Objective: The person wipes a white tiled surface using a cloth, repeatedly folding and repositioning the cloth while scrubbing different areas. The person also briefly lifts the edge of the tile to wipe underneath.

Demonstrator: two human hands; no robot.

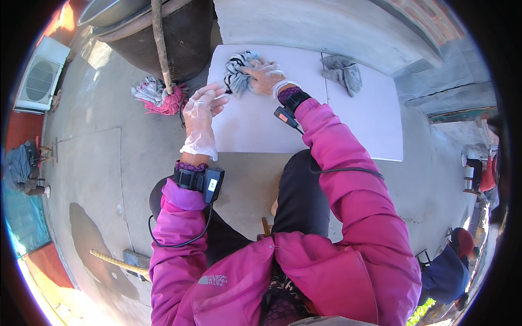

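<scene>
A low white tabletop [261, 126], with a seam across its right part, lies before me. My right hand [265, 75], in a clear plastic glove, rests on a bunched grey cloth with black and white stripes [240, 75]; the fingers press into its folds near the far left of the top. By the left edge is my left hand [204, 112], also in a clear glove. Its fingers are half curled and apart, with nothing seen between them. Right of the seam lies a crumpled plain grey cloth [344, 74].
A mop [163, 98] with pink and grey strands leans against a large dark vat [183, 45]. A metal basin [112, 12] sits atop the vat. Behind the tabletop runs a pale wall [318, 30]. Seated people [444, 273] are at the right and far left.
</scene>
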